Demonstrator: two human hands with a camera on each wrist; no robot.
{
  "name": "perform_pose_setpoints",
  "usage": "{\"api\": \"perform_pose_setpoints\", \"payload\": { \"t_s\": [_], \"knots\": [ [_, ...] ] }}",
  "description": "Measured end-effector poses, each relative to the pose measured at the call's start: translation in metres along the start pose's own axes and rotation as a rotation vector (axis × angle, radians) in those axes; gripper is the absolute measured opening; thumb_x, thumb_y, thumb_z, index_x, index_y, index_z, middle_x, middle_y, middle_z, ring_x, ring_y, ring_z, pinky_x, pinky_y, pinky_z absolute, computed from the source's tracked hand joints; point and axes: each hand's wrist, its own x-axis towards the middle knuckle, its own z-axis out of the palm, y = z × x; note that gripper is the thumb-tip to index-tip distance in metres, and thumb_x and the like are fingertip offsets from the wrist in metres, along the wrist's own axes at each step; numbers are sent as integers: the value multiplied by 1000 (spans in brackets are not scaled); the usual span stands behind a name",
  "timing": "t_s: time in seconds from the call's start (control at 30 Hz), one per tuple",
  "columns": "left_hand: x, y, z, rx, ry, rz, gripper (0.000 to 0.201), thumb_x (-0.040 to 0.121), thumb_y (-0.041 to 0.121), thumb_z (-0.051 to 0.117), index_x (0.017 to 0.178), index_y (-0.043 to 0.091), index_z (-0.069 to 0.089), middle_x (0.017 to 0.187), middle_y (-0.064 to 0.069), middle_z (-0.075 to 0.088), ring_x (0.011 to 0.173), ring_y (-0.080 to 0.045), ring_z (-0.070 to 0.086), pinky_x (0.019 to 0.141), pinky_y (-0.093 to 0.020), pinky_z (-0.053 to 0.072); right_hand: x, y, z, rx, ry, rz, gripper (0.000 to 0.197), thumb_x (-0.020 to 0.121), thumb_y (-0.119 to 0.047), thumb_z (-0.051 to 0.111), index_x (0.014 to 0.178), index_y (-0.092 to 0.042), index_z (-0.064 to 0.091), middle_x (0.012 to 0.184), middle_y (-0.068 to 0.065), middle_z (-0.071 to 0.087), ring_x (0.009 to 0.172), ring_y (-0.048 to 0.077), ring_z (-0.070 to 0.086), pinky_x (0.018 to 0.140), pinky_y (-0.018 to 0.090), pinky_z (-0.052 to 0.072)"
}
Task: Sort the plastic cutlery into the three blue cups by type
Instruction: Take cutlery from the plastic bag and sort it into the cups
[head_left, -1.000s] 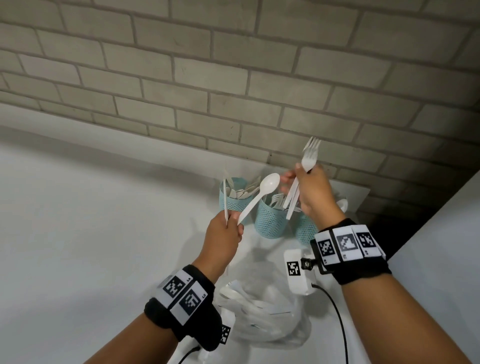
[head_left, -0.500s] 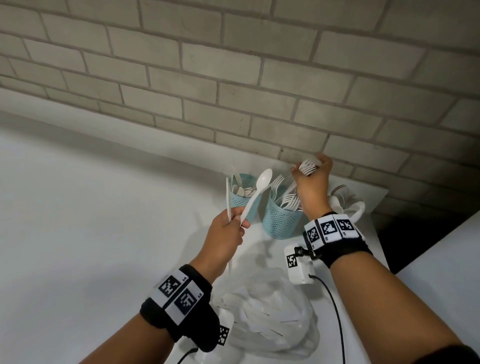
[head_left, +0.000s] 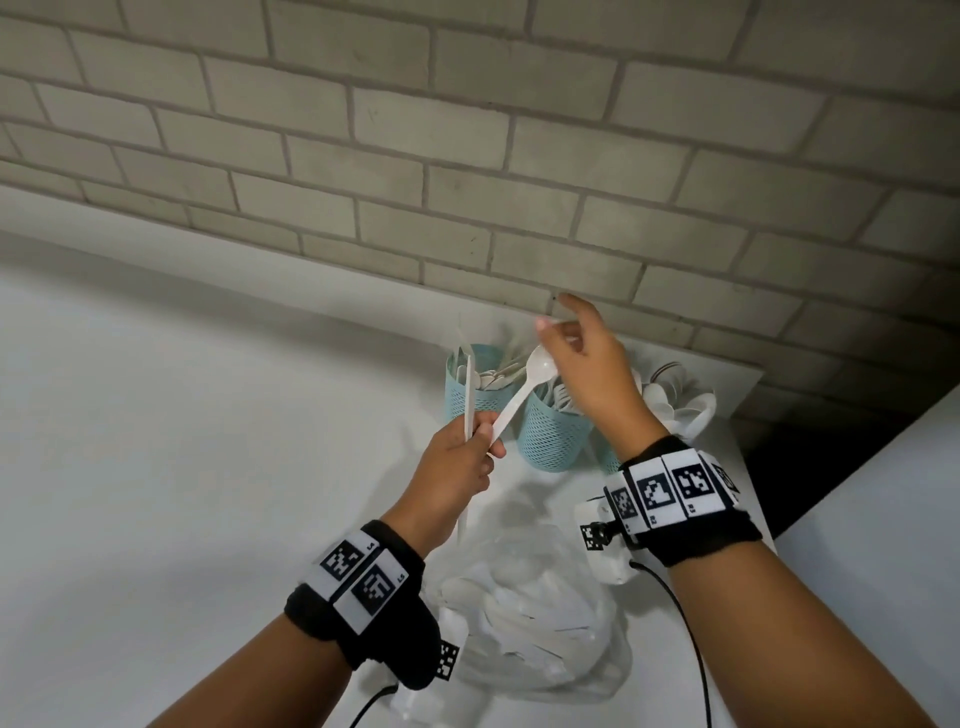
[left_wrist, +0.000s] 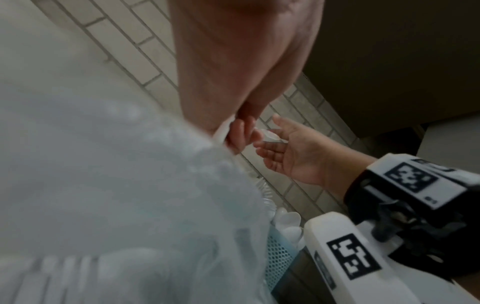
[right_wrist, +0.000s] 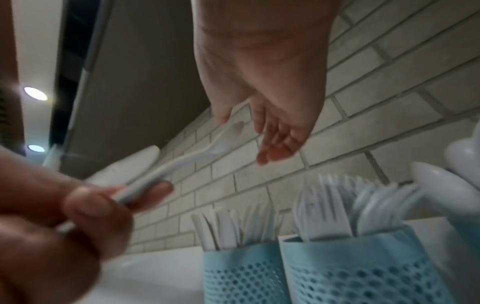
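My left hand (head_left: 480, 449) grips a white plastic spoon (head_left: 519, 400) and a white knife (head_left: 469, 397) by their handles, both pointing up. My right hand (head_left: 561, 338) is empty, its fingers spread, just above and behind the spoon's bowl; in the right wrist view its thumb (right_wrist: 221, 116) is at the tip of the spoon (right_wrist: 187, 160). Three blue mesh cups stand by the wall: the left cup (head_left: 478, 402) holds knives, the middle cup (head_left: 553, 441) forks, and the right cup (left_wrist: 280, 257), with spoons (head_left: 675, 400), is mostly hidden behind my right wrist.
A clear plastic bag (head_left: 535, 618) with more white cutlery lies on the white table (head_left: 182, 441) in front of the cups. A brick wall (head_left: 467, 156) rises right behind them. To the right a dark gap (head_left: 815, 467) separates this table from another white surface.
My right hand lowered the forks it held into the middle cup, let go of them, and moved left to the spoon. The left hand kept its hold on spoon and knife.
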Motion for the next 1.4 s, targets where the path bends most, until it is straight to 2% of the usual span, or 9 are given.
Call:
{"api": "perform_pose_setpoints", "payload": {
  "t_s": [0.13,0.23,0.4,0.53,0.73,0.83,0.97,1.17,1.4],
  "knots": [
    [-6,3,7,-53,-121,-46,28,100,29,39,106,8,57,67,4,48,47,-5,27,44,-14,23,-16,-6,-9,112,-196,104,31,92,-18,58,121,-10,50,73,5,64,42,-1,51,42,11,41],
    [-9,6,14,-43,-144,-88,34,98,42,34,104,17,57,68,3,49,46,-5,27,43,-16,22,-15,-8,-31,166,-29,129,9,96,-12,48,103,-8,53,69,4,62,35,-5,49,37,11,37],
    [-14,9,19,-63,-214,-28,36,97,50,26,109,29,52,66,3,44,46,-5,24,45,-18,18,-9,-5,-92,-49,520,-69,22,101,-22,32,97,-15,52,69,2,60,55,5,57,54,19,41],
    [-17,7,27,-79,-234,60,31,101,38,27,110,25,53,68,2,42,52,-6,31,49,-19,26,-14,15,-116,-346,689,-121,29,101,-25,31,106,-9,55,90,11,67,78,23,59,67,22,36],
    [-17,7,31,-84,-173,94,26,102,21,33,105,18,58,67,3,43,58,-7,38,56,-20,35,-13,77,-96,-619,377,18,35,100,-27,33,112,-10,61,112,20,63,107,39,50,86,40,38],
    [-18,8,28,-99,-152,123,24,102,13,32,111,20,53,66,2,47,58,-7,43,59,-22,38,-20,92,-80,-626,114,261,39,101,-35,28,128,-24,54,152,5,30,135,34,21,108,48,18],
    [-17,11,25,-137,-148,150,28,100,6,36,115,27,45,74,-1,59,65,-6,60,66,-23,48,-24,88,-77,-685,30,284,39,101,-36,26,134,-31,46,158,2,10,140,33,7,110,51,12],
    [-19,12,26,-298,-135,146,21,98,2,38,114,17,38,89,-10,65,96,-24,66,91,-38,52,-32,47,-67,-540,210,-91,34,96,-31,43,123,-17,58,138,7,47,127,29,35,102,39,28],
    [-21,13,20,-236,-125,144,23,100,15,36,104,14,59,101,-3,72,109,-20,63,97,-32,48,-55,3,-37,-24,-444,16,17,90,-19,59,107,-21,61,91,-1,68,82,2,62,76,14,46]
  ]
}}
